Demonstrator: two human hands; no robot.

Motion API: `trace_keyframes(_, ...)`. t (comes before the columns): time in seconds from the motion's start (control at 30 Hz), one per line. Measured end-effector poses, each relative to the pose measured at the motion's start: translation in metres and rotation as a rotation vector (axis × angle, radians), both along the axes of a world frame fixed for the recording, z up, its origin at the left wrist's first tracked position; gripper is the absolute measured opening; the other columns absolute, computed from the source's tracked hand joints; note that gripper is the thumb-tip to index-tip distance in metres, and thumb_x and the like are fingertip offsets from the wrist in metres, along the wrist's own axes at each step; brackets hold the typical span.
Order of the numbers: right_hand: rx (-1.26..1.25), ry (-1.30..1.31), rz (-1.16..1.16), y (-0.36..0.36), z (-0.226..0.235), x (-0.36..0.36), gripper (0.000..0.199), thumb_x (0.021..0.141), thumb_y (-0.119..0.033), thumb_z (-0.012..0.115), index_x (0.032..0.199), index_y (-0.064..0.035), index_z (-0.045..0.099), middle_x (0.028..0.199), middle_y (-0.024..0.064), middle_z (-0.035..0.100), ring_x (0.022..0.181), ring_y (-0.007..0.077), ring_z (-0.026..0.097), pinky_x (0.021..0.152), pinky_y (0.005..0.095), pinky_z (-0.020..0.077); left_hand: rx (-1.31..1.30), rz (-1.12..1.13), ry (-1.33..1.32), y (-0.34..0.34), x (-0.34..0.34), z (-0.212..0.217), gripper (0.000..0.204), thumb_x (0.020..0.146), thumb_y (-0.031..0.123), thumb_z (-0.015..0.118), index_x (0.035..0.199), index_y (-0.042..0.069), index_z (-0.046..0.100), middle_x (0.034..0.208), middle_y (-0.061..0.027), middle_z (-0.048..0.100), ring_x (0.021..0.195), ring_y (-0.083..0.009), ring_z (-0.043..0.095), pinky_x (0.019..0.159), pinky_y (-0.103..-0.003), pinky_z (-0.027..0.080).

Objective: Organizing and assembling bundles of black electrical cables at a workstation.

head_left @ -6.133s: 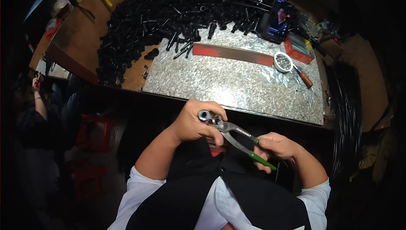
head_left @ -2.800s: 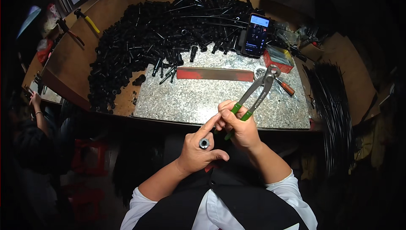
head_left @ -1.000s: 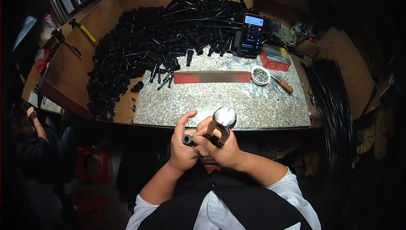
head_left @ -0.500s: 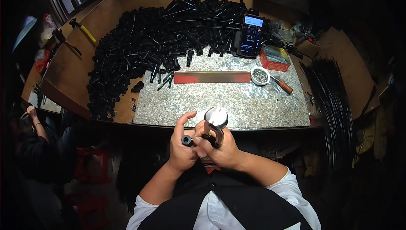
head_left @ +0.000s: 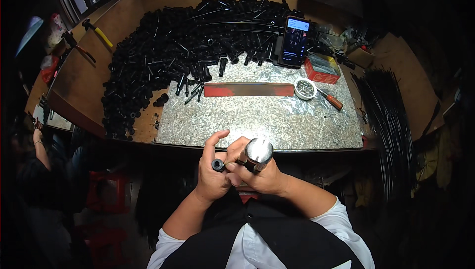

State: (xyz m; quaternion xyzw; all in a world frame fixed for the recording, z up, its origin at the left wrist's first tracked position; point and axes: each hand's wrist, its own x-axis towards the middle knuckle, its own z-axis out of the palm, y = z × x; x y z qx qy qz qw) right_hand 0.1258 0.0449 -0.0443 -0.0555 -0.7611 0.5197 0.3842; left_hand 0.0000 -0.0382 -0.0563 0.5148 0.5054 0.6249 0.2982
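Observation:
Just in front of the bench edge, my left hand [head_left: 210, 179] is closed round a short black tubular fitting [head_left: 217, 165], its open round end facing up. The index finger of that hand sticks up, off the fitting. My right hand [head_left: 267, 177], touching the left, grips a tool with a round shiny metal head [head_left: 259, 151]. Its handle is mostly hidden in my fingers, so I cannot tell its exact kind. Where the two hands meet, the thumb of my right hand lies close beside the fitting.
A speckled bench top [head_left: 247, 120] carries a long red-brown bar [head_left: 247, 90], a white bowl of small metal parts [head_left: 305, 89], a screwdriver [head_left: 334, 102], a phone [head_left: 295, 41] and a red box [head_left: 322, 68]. Behind lies a heap of black fittings [head_left: 163, 46]. Black rods [head_left: 391, 120] hang at right.
The round metal head has moved slightly right and down, and the dark curved arms below it are now mostly hidden. My left hand has barely moved. Another person's hand at far left has shifted.

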Motion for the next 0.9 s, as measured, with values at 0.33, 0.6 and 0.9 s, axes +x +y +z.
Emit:
trace_keyframes(0.33, 0.154, 0.01, 0.033, 0.0056, 0.003, 0.0049, 0.015, 0.079, -0.004, 0.062, 0.093, -0.0023, 0.057, 0.095, 0.0123, 0.054, 0.079, 0.0248, 0.058, 0.069, 0.0319, 0.0482, -0.096, -0.013, -0.023, 0.0001, 0.002, -0.0014, 0.105, 0.066, 0.059, 0.075, 0.135, -0.004, 0.026, 0.068, -0.0039, 0.063, 0.064, -0.0067, 0.058, 0.059, -0.019, 0.043)
trace_keyframes(0.6, 0.16, 0.025, 0.084, 0.0084, 0.0005, 0.0059, 0.016, 0.082, -0.011, 0.063, 0.094, -0.0014, 0.058, 0.094, 0.0115, 0.054, 0.078, 0.0234, 0.058, 0.07, 0.0318, 0.0486, -0.053, -0.064, -0.046, -0.0014, 0.0005, 0.0008, 0.104, 0.064, 0.053, 0.079, 0.134, -0.004, 0.026, 0.07, -0.005, 0.064, 0.067, -0.0078, 0.061, 0.062, -0.019, 0.046)
trace_keyframes(0.9, 0.192, 0.048, -0.056, 0.0015, 0.0, 0.0027, 0.018, 0.073, 0.003, 0.062, 0.09, -0.0009, 0.059, 0.091, 0.0121, 0.057, 0.076, 0.0235, 0.06, 0.065, 0.0314, 0.0495, -0.044, -0.023, -0.069, 0.0002, 0.005, -0.003, 0.104, 0.064, 0.052, 0.079, 0.133, -0.004, 0.026, 0.072, -0.0067, 0.065, 0.066, -0.0092, 0.062, 0.061, -0.02, 0.047)
